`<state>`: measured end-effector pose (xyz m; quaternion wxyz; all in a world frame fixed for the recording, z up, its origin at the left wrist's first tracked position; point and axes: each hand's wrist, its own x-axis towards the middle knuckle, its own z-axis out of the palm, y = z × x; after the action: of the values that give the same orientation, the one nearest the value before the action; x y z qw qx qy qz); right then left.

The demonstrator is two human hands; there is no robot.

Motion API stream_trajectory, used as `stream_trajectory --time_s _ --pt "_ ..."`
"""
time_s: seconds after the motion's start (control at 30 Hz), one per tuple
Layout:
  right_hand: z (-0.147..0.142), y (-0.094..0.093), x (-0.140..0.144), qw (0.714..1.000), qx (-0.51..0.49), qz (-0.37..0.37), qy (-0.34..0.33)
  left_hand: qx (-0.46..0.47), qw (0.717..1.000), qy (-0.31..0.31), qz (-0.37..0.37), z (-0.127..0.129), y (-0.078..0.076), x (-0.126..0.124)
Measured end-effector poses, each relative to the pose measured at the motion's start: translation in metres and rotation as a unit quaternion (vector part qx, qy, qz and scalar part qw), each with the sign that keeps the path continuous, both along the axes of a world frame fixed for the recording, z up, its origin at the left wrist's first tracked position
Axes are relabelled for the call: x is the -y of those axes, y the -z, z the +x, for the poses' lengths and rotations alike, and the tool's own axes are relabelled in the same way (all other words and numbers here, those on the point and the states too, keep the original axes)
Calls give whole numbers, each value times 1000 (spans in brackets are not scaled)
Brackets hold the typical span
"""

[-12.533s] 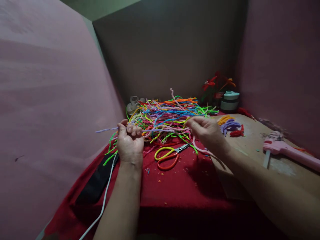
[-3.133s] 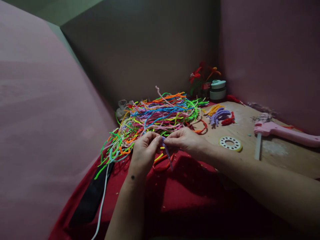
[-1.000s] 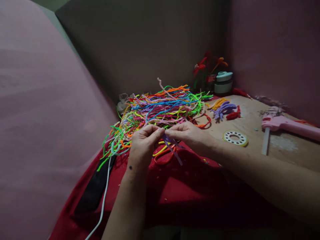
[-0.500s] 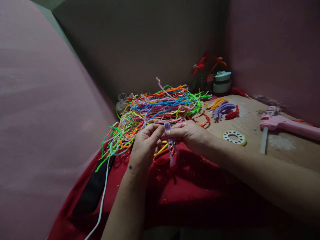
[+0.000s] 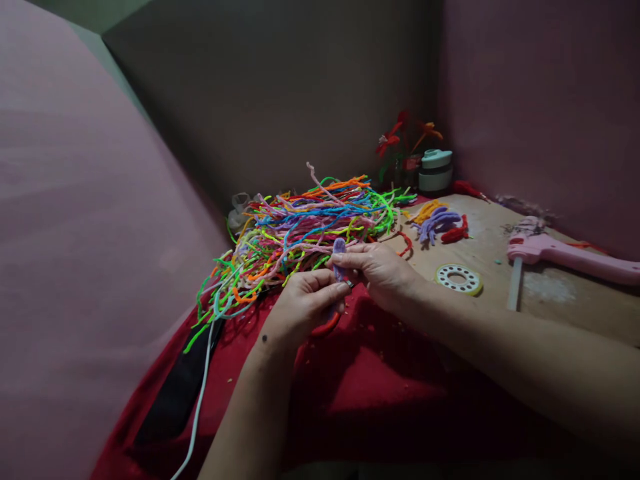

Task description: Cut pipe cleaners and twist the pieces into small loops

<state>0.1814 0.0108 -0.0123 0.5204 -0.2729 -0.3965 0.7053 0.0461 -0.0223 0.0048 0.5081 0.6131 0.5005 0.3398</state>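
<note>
Red cloth (image 5: 380, 393) fills the bottom of the frame, draped over the near part of the tabletop (image 5: 555, 293). On it at lower left I log a black strap (image 5: 175, 400) with a white cable (image 5: 200, 393) running along it. Just above centre, the left hand (image 5: 305, 307) has thumb and fingers pinched together on the lower end of a lilac pipe cleaner (image 5: 339, 257). The right hand (image 5: 377, 267), coming in from the right of the frame, is closed on the same piece just above; its folded top sticks up between the fingertips. Both hands touch each other around it. An orange scissor handle (image 5: 325, 327) peeks out under the left hand, the rest hidden. Right of the hands, on bare wood, lies a white ring with holes (image 5: 457, 279); further right a pink glue gun (image 5: 565, 257). Behind the hands sits a tangled pile of multicoloured pipe cleaners (image 5: 310, 230). At centre right, a small cluster of yellow, purple and red bent pieces (image 5: 440, 223). Far corner, upper right of centre: a pale green container (image 5: 435, 172) beside red and orange flowers (image 5: 405, 137).
</note>
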Motion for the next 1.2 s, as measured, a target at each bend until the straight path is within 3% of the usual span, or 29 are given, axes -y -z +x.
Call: stream_trajectory --time_s 0.27,0.53,0.73,0.97,1.1,1.2 --pt "2 -2 -1 999 -38 -5 -14 13 999 10 -39 -7 2 -1" --pt "6 4 -10 999 -38 35 -17 -19 1000 14 -4 -5 -4 3" --pt "8 -1 -12 999 -19 10 24 -37 998 -38 32 -5 -2 2" --pt "9 2 -17 999 -18 -24 43 116 987 -21 113 -10 -1 3" --pt "8 2 -16 999 -15 -31 27 93 981 -32 168 -8 1 5" --pt "8 0 -12 998 -3 -55 15 39 961 -52 270 -5 2 5"
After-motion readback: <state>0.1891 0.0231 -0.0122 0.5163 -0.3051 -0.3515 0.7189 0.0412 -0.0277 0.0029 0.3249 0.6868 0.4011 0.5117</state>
